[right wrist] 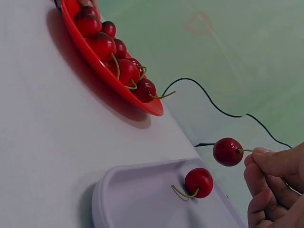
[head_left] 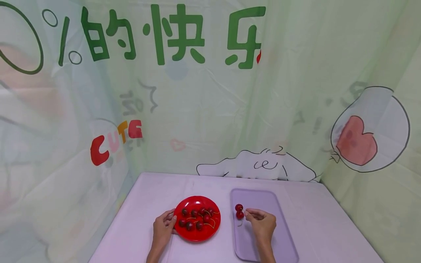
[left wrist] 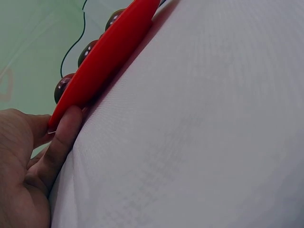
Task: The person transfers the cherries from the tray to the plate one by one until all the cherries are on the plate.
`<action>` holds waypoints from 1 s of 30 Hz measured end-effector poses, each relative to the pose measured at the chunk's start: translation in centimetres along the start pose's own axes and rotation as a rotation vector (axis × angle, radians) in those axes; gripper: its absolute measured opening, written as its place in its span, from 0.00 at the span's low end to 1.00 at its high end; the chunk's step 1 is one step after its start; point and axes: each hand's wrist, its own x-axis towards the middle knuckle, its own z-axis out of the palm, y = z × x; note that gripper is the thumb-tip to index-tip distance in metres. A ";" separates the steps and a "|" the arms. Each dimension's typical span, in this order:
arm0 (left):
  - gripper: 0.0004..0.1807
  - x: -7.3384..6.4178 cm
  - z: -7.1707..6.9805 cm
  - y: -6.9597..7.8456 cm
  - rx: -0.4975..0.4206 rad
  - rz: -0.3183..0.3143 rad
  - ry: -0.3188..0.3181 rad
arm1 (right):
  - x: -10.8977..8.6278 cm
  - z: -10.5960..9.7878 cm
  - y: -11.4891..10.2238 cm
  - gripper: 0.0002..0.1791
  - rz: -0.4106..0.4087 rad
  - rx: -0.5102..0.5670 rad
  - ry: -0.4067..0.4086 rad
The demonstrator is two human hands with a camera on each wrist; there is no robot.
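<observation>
My left hand (head_left: 162, 230) grips the left rim of a round red plate (head_left: 196, 236), thumb and fingers on either side of the edge. Several dark red cherries (head_left: 189, 226) with green stems lie in the plate. At the right, my right hand (head_left: 264, 224) is over a lilac tray (head_left: 283, 241). Its thumb and finger pinch the stem of one cherry (right wrist: 228, 152), which hangs apart from the tray. Another cherry (right wrist: 198, 183) lies on the tray, its stem bent to one side. The left wrist view shows the plate (left wrist: 107, 57) from its side.
A pale cloth covers the table (head_left: 158, 193). Printed curtains (head_left: 210, 109) stand behind it and at both sides. The plate is left of the tray, with a strip of tablecloth between them.
</observation>
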 end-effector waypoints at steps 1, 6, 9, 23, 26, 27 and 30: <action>0.20 0.0 0.0 0.0 0.001 -0.002 0.002 | -0.1 0.1 -0.1 0.11 0.001 0.006 -0.008; 0.20 -0.2 -0.2 0.1 0.006 -0.009 0.010 | -0.4 0.8 -0.4 0.10 0.002 0.023 -0.034; 0.21 -0.2 -0.2 0.2 0.000 -0.016 0.010 | -0.3 1.3 -0.4 0.09 0.004 0.024 -0.042; 0.20 0.2 0.0 -0.2 -0.006 0.004 0.006 | -0.4 3.6 -0.9 0.11 0.028 0.042 -0.103; 0.20 0.2 0.0 -0.2 -0.013 0.009 0.006 | -0.4 4.3 -1.1 0.09 0.000 0.023 -0.119; 0.20 0.2 0.0 -0.2 -0.014 0.008 0.007 | -0.4 4.6 -1.3 0.08 -0.010 0.013 -0.121; 0.20 0.2 -0.1 -0.2 -0.010 0.009 0.009 | -0.5 5.4 -1.7 0.06 -0.046 0.007 -0.140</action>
